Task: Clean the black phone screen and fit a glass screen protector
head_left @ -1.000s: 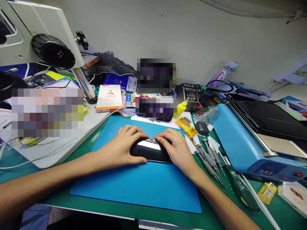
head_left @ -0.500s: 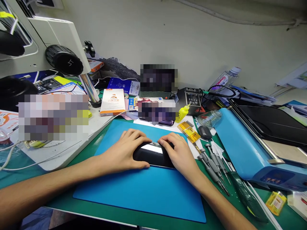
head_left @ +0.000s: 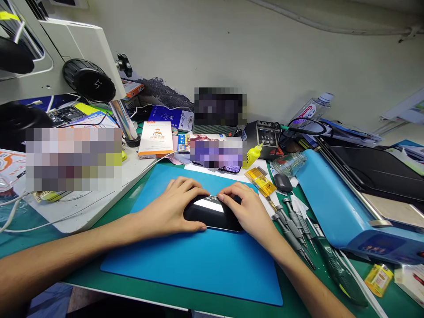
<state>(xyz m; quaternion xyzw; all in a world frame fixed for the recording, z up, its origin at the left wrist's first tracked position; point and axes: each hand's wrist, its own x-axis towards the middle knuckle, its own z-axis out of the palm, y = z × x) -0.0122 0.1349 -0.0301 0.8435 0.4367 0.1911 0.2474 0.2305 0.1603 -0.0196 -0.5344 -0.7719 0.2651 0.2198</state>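
A black phone (head_left: pixel 212 214) lies flat on a blue work mat (head_left: pixel 198 256), its glossy face reflecting light. My left hand (head_left: pixel 174 207) wraps its left end, thumb along the near edge and fingers curled over the far edge. My right hand (head_left: pixel 247 207) grips the right end in the same way, with its fingertips pressed on the phone's far edge near the middle. Both hands are closed on the phone and hold it down on the mat.
A microscope (head_left: pixel 49 53) on a white base (head_left: pixel 99 198) stands at the left. Several screwdrivers (head_left: pixel 293 227) lie right of the mat beside a blue machine (head_left: pixel 344 207). A yellow bottle (head_left: pixel 252 155), glass jar (head_left: pixel 289 162), orange box (head_left: pixel 156 140) and soldering station (head_left: pixel 265 137) sit behind.
The view shifted slightly between the first frame and the later ones. Both hands stay on the phone in nearly the same grip.
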